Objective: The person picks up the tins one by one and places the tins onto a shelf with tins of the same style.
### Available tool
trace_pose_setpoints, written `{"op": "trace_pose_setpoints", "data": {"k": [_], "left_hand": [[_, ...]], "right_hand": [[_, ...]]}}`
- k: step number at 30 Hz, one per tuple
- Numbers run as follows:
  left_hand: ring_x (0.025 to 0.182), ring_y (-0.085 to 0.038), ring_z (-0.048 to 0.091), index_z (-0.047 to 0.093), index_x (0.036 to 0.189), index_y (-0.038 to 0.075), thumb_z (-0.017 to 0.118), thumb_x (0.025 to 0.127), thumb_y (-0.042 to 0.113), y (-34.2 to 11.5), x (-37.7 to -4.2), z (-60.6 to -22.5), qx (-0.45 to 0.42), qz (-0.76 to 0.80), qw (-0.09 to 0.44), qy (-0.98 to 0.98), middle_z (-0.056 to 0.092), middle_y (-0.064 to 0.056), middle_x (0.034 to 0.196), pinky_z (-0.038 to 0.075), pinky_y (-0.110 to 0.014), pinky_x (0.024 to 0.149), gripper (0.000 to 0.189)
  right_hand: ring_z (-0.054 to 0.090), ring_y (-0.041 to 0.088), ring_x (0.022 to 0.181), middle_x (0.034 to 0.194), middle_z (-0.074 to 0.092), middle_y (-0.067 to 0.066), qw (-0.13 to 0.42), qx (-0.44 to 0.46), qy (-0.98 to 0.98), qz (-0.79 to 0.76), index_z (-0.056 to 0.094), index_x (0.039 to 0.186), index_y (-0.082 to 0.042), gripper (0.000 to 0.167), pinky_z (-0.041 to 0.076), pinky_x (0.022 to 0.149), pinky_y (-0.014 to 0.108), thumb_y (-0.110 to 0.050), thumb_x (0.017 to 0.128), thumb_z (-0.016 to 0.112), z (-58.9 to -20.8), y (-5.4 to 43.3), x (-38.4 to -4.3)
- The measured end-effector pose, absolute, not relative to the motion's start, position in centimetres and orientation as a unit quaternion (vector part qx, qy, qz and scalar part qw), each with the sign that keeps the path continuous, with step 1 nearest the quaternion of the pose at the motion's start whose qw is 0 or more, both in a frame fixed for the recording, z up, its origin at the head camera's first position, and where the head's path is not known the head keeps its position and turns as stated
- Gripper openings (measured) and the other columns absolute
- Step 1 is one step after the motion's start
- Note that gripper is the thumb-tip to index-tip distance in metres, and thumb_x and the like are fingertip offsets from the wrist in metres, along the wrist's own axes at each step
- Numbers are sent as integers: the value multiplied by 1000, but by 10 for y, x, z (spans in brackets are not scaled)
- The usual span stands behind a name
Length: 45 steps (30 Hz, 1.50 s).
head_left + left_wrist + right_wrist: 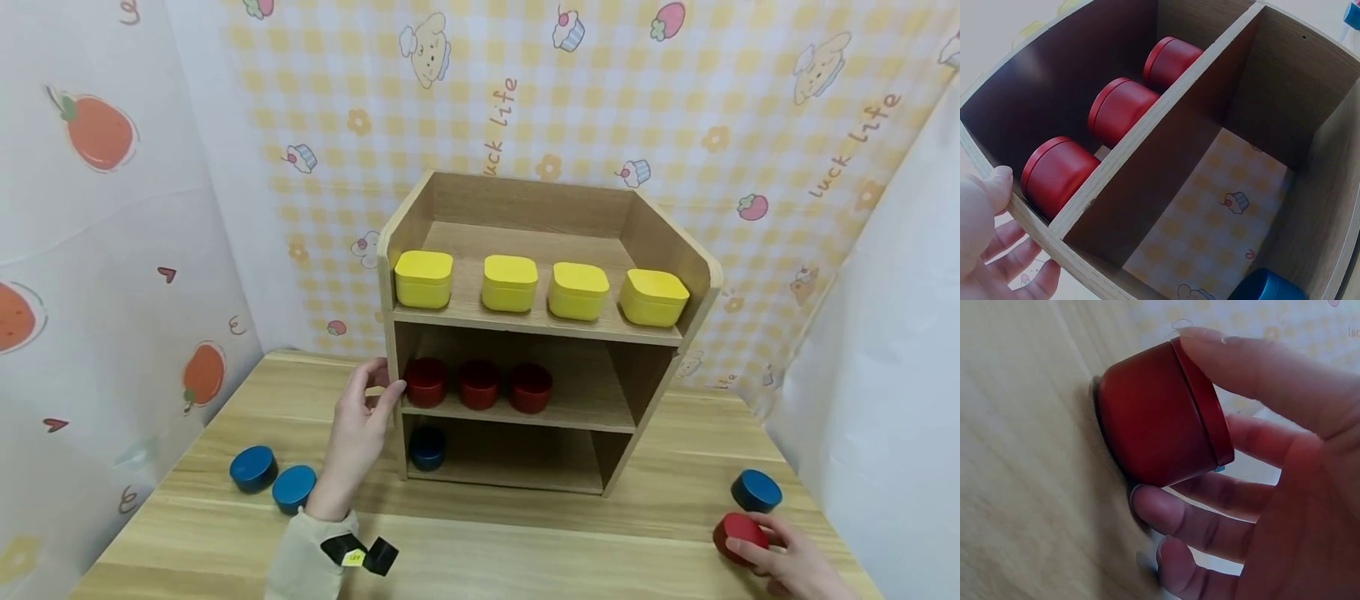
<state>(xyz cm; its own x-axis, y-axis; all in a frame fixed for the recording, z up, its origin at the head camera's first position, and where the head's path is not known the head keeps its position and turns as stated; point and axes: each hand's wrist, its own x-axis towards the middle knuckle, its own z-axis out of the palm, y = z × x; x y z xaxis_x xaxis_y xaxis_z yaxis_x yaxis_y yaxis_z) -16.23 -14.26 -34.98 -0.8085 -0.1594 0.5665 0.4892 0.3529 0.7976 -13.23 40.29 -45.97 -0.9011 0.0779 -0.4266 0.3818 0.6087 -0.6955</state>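
Observation:
A small wooden shelf (517,417) with three levels stands on the table. My left hand (365,421) holds its left side panel, the thumb at the front edge and the fingers along the outer side. Three red round tins (1124,112) sit on the middle level close to that hand, and one blue round tin (427,448) is on the bottom level at the left. At the right of the table, my right hand (791,557) grips another red tin (1154,419) between thumb and fingers. This tin is tilted in the right wrist view, close to the table surface.
Several yellow square tins (510,283) line the top level. Two blue tins (253,468) lie on the table left of the shelf, beside my left forearm. One more blue tin (756,490) is just behind the right hand's tin. Patterned cloth (337,192) hangs behind.

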Motion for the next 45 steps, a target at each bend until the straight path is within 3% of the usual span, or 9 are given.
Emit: {"op": "trace_pose_setpoints", "data": {"k": [4,12,20,24,31,41,45], "left_hand": [[94,-19,50,52,119,-12,59,95,-4,-141,-161,-348,-100,-561,283,-771,52,-18,100,44,-12,73,27],[94,-17,50,52,123,-7,60,96,0,-146,-177,-370,-100,-565,282,-769,52,-16,102,45,-13,73,29],[95,-15,51,53,126,0,61,98,11,-153,-185,-383,-95,-564,281,-771,53,-9,104,47,-18,74,31],[95,-15,52,53,125,1,62,98,12,-154,-185,-384,-98,-561,281,-773,53,-8,103,48,-20,74,31],[95,-15,52,53,126,1,62,98,14,-155,-186,-384,-94,-563,275,-773,53,-7,104,48,-20,73,33],[95,-13,52,54,125,2,60,99,11,-155,-187,-383,-101,-567,281,-768,53,-7,103,47,-16,73,28],[95,-12,51,54,123,0,60,98,9,-155,-187,-385,-104,-567,286,-765,53,-7,102,46,-15,75,27]], "right_hand": [[57,23,80,108,56,22,178,124,874,-434,24,139,16,78,50,68,38,-35,95,64,-462,402,-132],[52,24,85,117,49,34,171,92,889,-416,25,138,16,75,49,68,37,-27,93,67,-465,404,-132],[56,23,81,110,58,22,156,75,899,-402,31,137,15,75,49,65,35,-30,91,70,-460,397,-136],[61,24,79,111,58,22,159,61,892,-419,30,138,16,75,49,66,36,-28,91,70,-454,391,-136],[53,28,95,119,53,22,164,72,878,-444,27,142,12,76,49,70,39,-30,93,67,-440,382,-139],[55,22,87,115,57,15,115,23,886,-448,34,143,5,72,47,62,32,-24,90,72,-412,355,-137],[58,23,92,119,58,18,95,6,890,-445,35,144,4,71,50,66,34,-23,89,73,-401,345,-135]]}}
